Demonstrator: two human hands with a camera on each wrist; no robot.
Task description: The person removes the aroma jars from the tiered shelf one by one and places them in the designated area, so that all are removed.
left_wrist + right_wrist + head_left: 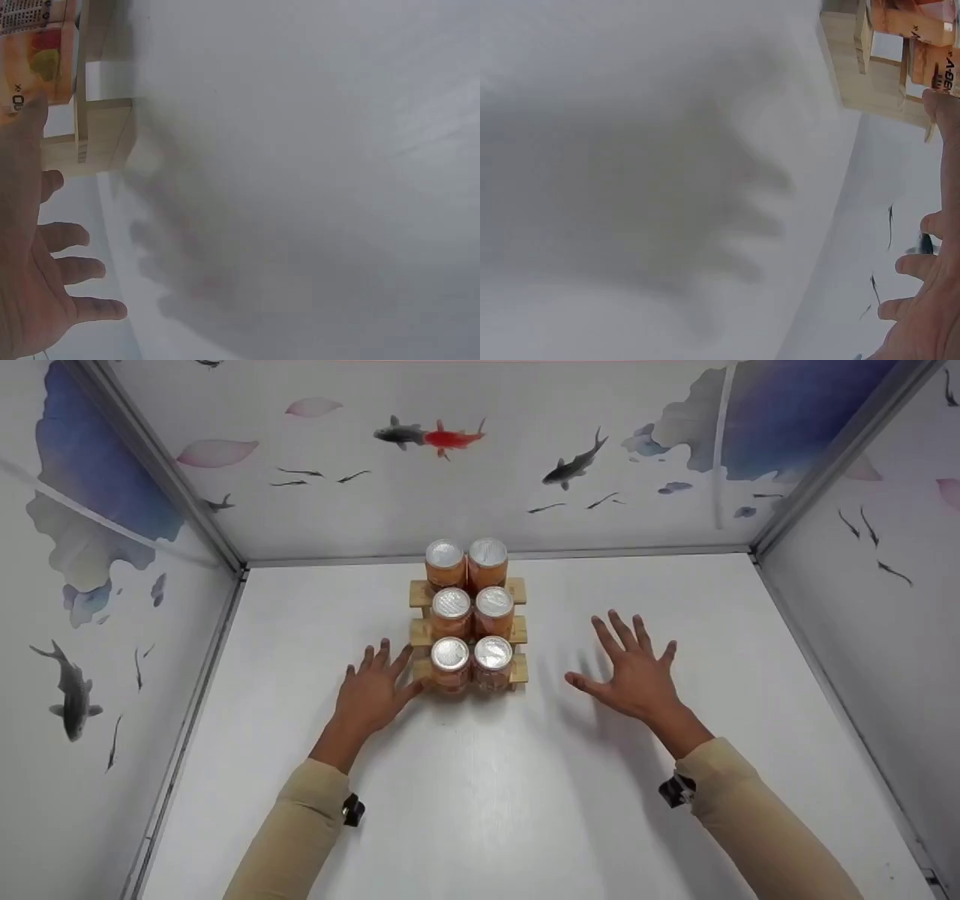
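A stepped wooden rack [420, 631] stands toward the back of the table. On its three tiers sit orange-labelled cans [451, 615] with silver lids, two to a tier. My left hand [371, 697] is spread beside the rack's left side, its thumb close to the front left can [450, 656]; whether it touches, I cannot tell. In the left wrist view an orange label [41, 64] shows behind the thumb. To the right of the rack, and apart from it, my right hand [634, 679] hovers with its fingers spread and holds nothing.
White table [480, 795] spreads in front of the rack and to both sides. Behind stands a white wall [510, 510] painted with fish, with side walls at left [45, 780] and right [847, 607].
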